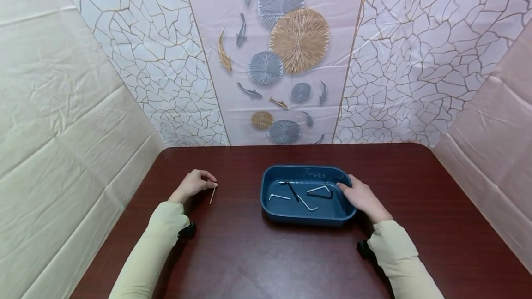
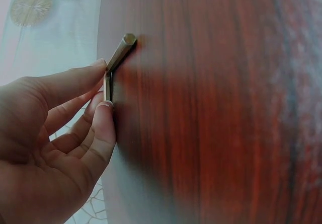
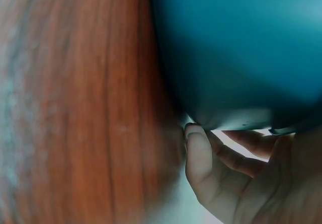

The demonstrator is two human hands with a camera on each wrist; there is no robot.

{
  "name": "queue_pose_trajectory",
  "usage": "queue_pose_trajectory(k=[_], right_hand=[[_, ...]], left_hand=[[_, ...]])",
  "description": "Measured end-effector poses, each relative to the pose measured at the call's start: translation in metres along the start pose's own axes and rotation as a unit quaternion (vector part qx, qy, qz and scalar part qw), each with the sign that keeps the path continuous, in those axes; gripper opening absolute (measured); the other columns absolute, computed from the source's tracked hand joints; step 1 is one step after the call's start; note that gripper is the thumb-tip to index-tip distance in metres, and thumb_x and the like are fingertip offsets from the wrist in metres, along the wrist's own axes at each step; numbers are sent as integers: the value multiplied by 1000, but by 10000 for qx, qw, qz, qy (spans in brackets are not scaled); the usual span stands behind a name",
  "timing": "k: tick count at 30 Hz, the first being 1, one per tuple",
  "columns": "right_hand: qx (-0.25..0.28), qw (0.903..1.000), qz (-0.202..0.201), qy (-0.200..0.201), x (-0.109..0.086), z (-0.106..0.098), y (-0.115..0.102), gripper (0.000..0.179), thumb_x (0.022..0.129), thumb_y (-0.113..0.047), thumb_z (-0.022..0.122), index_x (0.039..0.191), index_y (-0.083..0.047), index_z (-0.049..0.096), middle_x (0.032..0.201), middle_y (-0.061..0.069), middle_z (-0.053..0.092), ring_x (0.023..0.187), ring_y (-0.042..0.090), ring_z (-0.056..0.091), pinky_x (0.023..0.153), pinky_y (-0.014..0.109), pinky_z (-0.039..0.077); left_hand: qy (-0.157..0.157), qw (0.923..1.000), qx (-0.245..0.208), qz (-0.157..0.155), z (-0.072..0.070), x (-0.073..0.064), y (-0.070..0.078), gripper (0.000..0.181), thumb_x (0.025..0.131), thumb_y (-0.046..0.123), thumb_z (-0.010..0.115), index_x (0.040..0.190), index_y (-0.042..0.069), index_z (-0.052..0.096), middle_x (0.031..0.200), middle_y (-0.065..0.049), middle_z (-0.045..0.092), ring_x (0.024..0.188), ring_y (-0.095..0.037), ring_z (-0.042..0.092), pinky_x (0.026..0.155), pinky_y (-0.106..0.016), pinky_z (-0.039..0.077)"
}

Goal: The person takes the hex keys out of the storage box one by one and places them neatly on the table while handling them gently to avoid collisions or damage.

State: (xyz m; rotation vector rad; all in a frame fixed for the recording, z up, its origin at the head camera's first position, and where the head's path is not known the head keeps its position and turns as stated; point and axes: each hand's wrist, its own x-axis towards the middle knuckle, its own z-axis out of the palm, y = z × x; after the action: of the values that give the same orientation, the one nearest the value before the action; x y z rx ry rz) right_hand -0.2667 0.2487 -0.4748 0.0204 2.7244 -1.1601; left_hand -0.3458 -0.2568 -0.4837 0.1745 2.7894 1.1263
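My left hand [image 1: 194,184] pinches a brass-coloured hex key [image 1: 213,195] between thumb and fingers at the left of the table. In the left wrist view, the key's [image 2: 121,52] long arm points away from the fingertips, its six-sided end facing the camera. At the right, my right hand [image 1: 360,196] grips the end wall of a dark blue rectangular tray [image 1: 307,220], with a digit over the rim. Inside the tray lie several L-shaped hex keys, some silver [image 1: 280,197] and some black [image 1: 293,191]. The tray's outer wall [image 3: 241,48] fills much of the right wrist view.
The dark red-brown wooden table [image 1: 266,257] runs back to a patterned cloth wall [image 1: 282,105]. Pale cloth panels [image 1: 62,151] slope up at both sides. A stretch of tabletop lies between the left hand and the tray.
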Motion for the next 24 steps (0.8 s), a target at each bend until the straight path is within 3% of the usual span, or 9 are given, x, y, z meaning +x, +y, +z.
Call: queue_pose_trajectory(k=[14, 24], right_hand=[[52, 10000, -33, -4, -1, -2, -1, 60, 108, -37, 42, 149, 6, 32, 144, 34, 44, 122, 46, 53, 95, 58, 48], [50, 9999, -78, -42, -3, -3, -2, 61, 108, -38, 42, 148, 7, 33, 143, 35, 44, 120, 46, 55, 91, 56, 50]], left_hand=[[11, 9995, -316, 69, -10, -3, 4, 18, 89, 17, 78, 101, 5, 74, 88, -6, 70, 73, -22, 61, 70, -34, 52], [-41, 9968, -749, 264, -19, -3, 12, 24, 90, 10, 77, 108, -4, 70, 91, -11, 73, 78, -19, 67, 75, -38, 57]])
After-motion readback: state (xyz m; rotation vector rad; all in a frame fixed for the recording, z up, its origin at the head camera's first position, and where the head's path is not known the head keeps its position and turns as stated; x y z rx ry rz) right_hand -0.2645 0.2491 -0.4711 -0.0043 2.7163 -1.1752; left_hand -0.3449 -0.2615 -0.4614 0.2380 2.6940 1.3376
